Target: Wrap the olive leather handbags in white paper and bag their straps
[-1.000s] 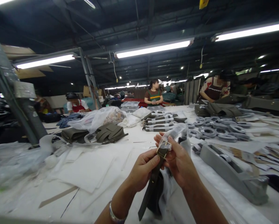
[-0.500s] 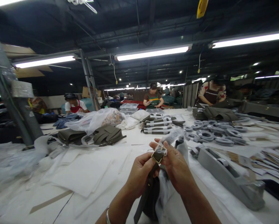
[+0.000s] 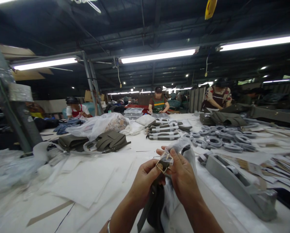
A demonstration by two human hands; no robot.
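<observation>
Between my two hands is a square gold-coloured buckle (image 3: 162,167) at the end of a dark olive strap (image 3: 148,204). Clear plastic film (image 3: 168,158) covers part of the buckle's far side. My left hand (image 3: 145,178) pinches the strap just below the buckle, thumb on top. On the other side, my right hand (image 3: 182,173) has its thumb and fingers on the film at the buckle's edge. White wrapping (image 3: 170,200) and more dark strap hang beneath my hands toward the table; their lower ends run out of view.
A grey tape dispenser (image 3: 240,187) stands to the right, with coiled wrapped straps (image 3: 215,141) behind it. Bundled straps (image 3: 163,136) lie ahead. Olive bag pieces (image 3: 112,140) and plastic bags (image 3: 101,124) are on the left, beside white sheets (image 3: 86,181). Several people work across the table.
My hands have stayed almost in place. The buckle has shifted slightly left and tilted, showing more of its open frame. The strap below has swung a little left.
</observation>
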